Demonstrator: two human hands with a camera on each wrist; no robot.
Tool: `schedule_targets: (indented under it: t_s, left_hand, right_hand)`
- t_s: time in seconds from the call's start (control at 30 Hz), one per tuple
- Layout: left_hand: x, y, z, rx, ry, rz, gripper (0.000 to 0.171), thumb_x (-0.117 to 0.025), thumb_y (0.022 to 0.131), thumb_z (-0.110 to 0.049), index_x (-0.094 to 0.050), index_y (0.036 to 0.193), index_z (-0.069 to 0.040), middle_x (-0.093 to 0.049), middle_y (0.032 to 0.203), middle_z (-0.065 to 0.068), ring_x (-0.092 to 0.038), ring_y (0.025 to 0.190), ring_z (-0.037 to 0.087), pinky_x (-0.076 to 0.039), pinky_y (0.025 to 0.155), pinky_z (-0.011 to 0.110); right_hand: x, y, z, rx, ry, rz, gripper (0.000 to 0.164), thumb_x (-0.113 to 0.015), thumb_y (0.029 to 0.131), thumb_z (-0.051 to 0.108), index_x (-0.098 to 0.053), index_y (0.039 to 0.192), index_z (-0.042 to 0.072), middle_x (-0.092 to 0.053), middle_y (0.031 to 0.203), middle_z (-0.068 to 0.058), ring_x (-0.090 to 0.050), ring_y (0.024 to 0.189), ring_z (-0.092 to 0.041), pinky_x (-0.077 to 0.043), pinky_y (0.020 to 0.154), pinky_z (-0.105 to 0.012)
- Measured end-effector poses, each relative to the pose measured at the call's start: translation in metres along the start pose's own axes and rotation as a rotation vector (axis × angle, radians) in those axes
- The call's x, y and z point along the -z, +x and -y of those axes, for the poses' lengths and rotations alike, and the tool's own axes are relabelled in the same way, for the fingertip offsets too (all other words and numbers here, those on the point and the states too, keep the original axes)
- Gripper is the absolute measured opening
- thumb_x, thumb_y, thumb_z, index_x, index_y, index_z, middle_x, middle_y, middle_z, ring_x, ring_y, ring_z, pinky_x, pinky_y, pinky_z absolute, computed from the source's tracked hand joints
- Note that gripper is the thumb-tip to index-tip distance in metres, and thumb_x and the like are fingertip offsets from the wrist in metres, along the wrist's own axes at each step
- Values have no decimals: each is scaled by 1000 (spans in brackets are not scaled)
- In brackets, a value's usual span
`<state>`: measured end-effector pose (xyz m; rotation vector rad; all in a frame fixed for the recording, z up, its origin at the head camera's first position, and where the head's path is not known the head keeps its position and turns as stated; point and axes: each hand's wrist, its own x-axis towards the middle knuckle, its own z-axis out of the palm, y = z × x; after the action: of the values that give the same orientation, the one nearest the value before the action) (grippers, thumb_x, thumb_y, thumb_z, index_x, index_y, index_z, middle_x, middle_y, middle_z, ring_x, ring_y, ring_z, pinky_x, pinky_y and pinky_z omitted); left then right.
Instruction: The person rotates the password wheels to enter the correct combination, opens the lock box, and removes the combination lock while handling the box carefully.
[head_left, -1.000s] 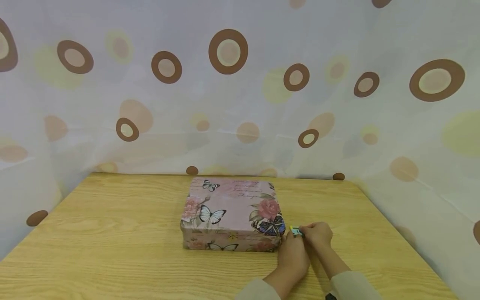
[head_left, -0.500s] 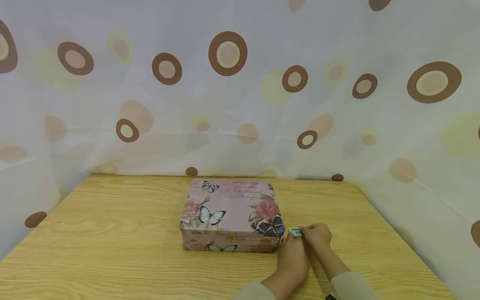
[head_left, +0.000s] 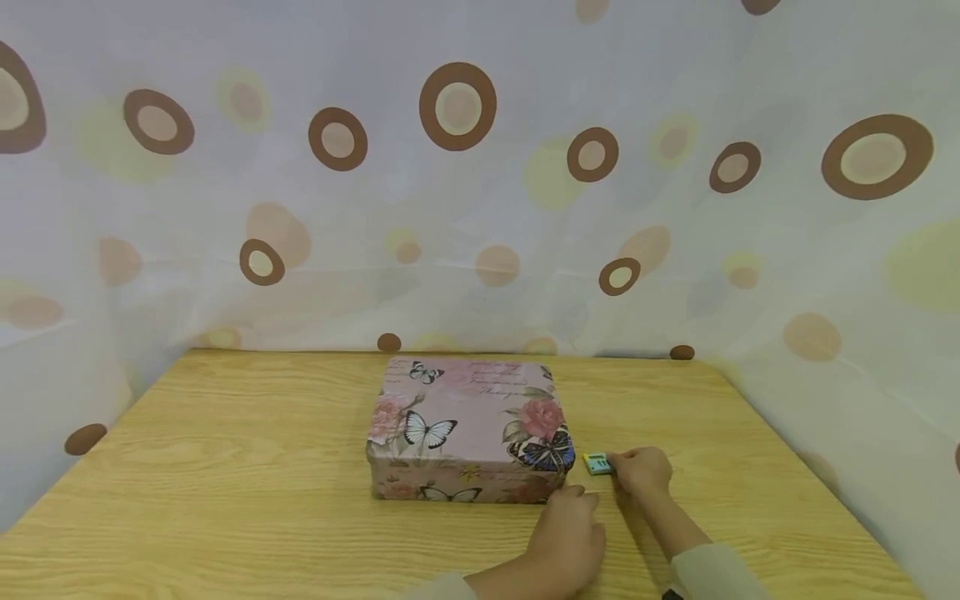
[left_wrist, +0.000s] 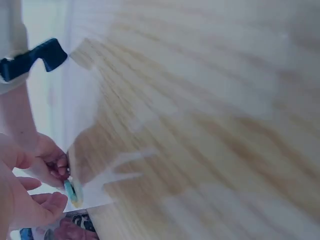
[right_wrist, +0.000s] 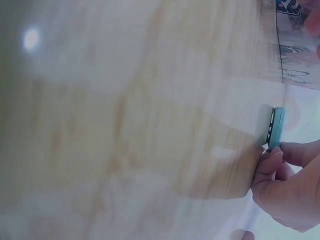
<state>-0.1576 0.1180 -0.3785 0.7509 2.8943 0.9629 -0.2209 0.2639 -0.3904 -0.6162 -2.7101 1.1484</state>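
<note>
My right hand [head_left: 647, 473] pinches a small flat teal thing with a yellow edge [head_left: 597, 464] at its right end, just right of the box. Edge-on in the right wrist view, the same teal thing [right_wrist: 277, 127] sticks out from between thumb and fingers, close over the table; I cannot tell its kind. My left hand [head_left: 567, 537] is by the front right corner of a pink box [head_left: 468, 417] with roses and butterflies, its lid down over a gold clasp. In the left wrist view the left hand's fingers [left_wrist: 47, 202] are loosely bent and hold nothing.
Everything stands on a light wood-grain table [head_left: 247, 450]. A pale curtain [head_left: 525, 208] printed with brown rings and spots hangs behind it and along both sides. A dark band [left_wrist: 50, 54] shows on the right forearm in the left wrist view.
My left hand has let go of the teal thing and drawn back towards me and to the left. The right hand still holds it, at nearly the same place. The box stays put.
</note>
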Motion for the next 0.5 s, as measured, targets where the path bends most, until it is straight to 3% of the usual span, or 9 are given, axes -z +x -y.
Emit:
schedule_targets:
  t_s: [0.33, 0.43, 0.5]
  left_hand:
    - [41, -29, 19, -65, -335, 31, 32, -55, 87, -13, -59, 115, 2, -60, 117, 13, -53, 113, 25, -49, 93, 34]
    - [54, -40, 31, -71, -388, 27, 32, -56, 88, -12, -58, 116, 2, -59, 117, 14, -55, 110, 27, -51, 88, 33]
    - [65, -49, 41, -93, -374, 1, 31, -56, 88, -12, -57, 116, 1, -59, 117, 13, -55, 109, 28, -51, 87, 35]
  right_hand:
    - [-1, 4, 0, -20, 22, 16, 24, -59, 83, 11, -64, 84, -13, -59, 69, -14, -49, 58, -15, -42, 46, -20]
    - [-2, 4, 0, -30, 20, 17, 25, -59, 83, 11, -63, 86, -14, -58, 68, -14, -49, 57, -14, -41, 47, -19]
    - [-2, 4, 0, -34, 28, 23, 25, -59, 84, 11, -62, 87, -14, -58, 67, -13, -49, 54, -12, -42, 46, -19]
